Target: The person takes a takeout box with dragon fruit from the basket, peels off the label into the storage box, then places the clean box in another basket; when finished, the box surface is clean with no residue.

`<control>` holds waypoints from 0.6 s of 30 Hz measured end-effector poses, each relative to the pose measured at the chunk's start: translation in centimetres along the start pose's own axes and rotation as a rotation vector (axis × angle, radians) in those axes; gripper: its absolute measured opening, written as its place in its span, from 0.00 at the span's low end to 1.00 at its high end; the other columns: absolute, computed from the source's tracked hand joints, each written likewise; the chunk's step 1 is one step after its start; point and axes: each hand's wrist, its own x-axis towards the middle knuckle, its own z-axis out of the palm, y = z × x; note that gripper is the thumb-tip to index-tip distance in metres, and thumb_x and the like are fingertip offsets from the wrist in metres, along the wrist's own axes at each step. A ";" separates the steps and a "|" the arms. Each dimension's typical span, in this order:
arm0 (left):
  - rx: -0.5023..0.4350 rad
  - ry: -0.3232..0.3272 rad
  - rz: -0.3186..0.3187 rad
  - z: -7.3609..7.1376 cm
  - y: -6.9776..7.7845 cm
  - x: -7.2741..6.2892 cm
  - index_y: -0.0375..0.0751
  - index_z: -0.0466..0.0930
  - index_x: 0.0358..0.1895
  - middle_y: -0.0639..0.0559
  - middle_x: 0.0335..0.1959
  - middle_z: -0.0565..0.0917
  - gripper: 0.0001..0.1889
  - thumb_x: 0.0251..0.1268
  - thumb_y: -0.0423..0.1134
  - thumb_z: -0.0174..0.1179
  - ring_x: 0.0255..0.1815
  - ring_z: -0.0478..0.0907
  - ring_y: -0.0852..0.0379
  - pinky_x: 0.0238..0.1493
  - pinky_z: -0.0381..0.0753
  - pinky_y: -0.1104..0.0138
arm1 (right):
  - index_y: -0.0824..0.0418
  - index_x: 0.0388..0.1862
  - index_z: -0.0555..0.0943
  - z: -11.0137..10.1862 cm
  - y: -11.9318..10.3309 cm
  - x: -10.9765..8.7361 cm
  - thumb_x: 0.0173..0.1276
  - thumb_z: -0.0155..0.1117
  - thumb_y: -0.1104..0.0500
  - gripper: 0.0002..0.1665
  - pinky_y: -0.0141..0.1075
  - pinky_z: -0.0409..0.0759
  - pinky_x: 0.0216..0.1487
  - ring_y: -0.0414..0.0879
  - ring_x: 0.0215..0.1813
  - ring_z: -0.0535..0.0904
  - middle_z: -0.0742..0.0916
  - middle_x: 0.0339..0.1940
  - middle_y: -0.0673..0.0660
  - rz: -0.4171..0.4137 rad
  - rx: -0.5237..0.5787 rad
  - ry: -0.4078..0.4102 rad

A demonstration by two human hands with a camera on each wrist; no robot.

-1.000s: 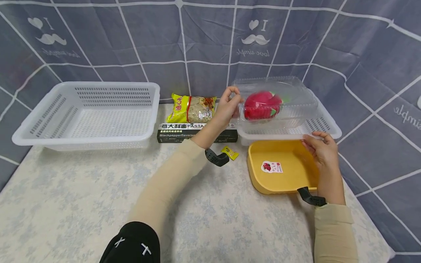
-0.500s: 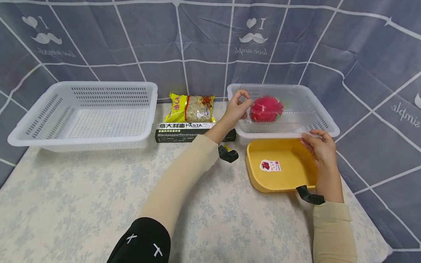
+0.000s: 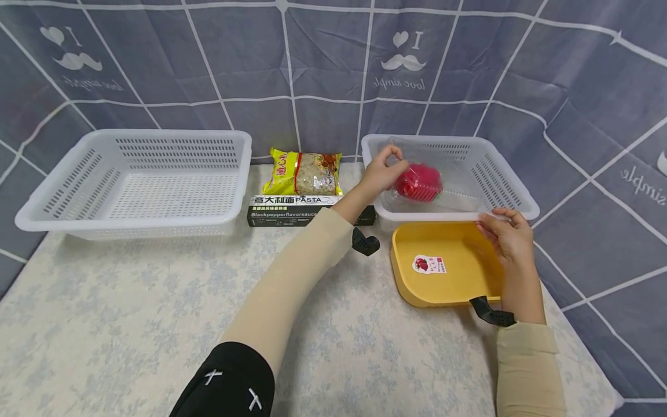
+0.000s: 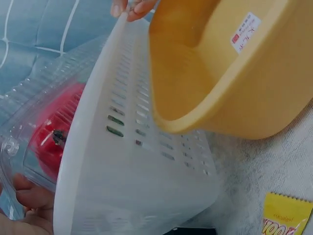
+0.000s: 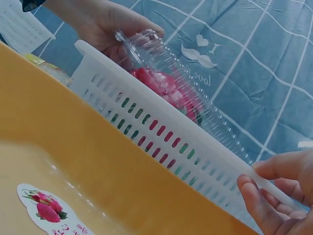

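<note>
My left hand (image 3: 383, 171) pinches the left end of a clear plastic clamshell box (image 5: 210, 112). Inside the box lies a pinkish-red fruit (image 3: 418, 182) with green tips. The box sits tilted within the right white basket (image 3: 443, 217), its lower part hidden behind the basket wall in the right wrist view. With thumb and fingers my right hand (image 3: 509, 234) grips the front rim of that basket near its right corner. Just in front of the basket is a yellow plastic basin (image 3: 458, 284) with a dragon-fruit sticker (image 3: 429, 264), below and left of my right hand.
A second white basket (image 3: 130, 226) stands at the left. Between the baskets lie a yellow noodle bag (image 3: 304, 174) and a dark pasta box (image 3: 283, 217). A small yellow candy packet (image 4: 286, 215) lies on the tablecloth (image 3: 130, 324). Behind hangs a blue-grey checked curtain (image 3: 323, 69).
My left hand has moved right and slightly down, lowering the clear box from above the right basket into it. My right hand stays on the rim.
</note>
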 end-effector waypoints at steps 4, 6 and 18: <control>0.074 0.010 -0.010 0.0 0.1 -0.1 0.50 0.68 0.40 0.52 0.23 0.67 0.05 0.66 0.38 0.54 0.16 0.60 0.63 0.20 0.65 0.73 | 0.65 0.42 0.72 0.0 0.1 0.0 0.59 0.67 0.75 0.17 0.34 0.84 0.29 0.47 0.24 0.86 0.84 0.24 0.57 -0.001 0.015 -0.018; 0.104 0.006 -0.007 0.0 0.1 -0.1 0.50 0.68 0.41 0.50 0.29 0.70 0.05 0.66 0.39 0.54 0.16 0.59 0.62 0.21 0.65 0.73 | 0.65 0.42 0.72 0.0 0.2 -0.1 0.59 0.67 0.75 0.17 0.34 0.84 0.29 0.47 0.24 0.86 0.84 0.23 0.58 -0.001 0.017 -0.021; 0.195 -0.094 -0.035 0.0 0.4 0.4 0.50 0.67 0.45 0.45 0.48 0.75 0.08 0.69 0.43 0.54 0.20 0.61 0.61 0.21 0.65 0.73 | 0.63 0.39 0.74 0.0 0.0 -0.1 0.59 0.68 0.74 0.15 0.34 0.84 0.29 0.47 0.24 0.86 0.85 0.24 0.58 -0.001 0.021 -0.015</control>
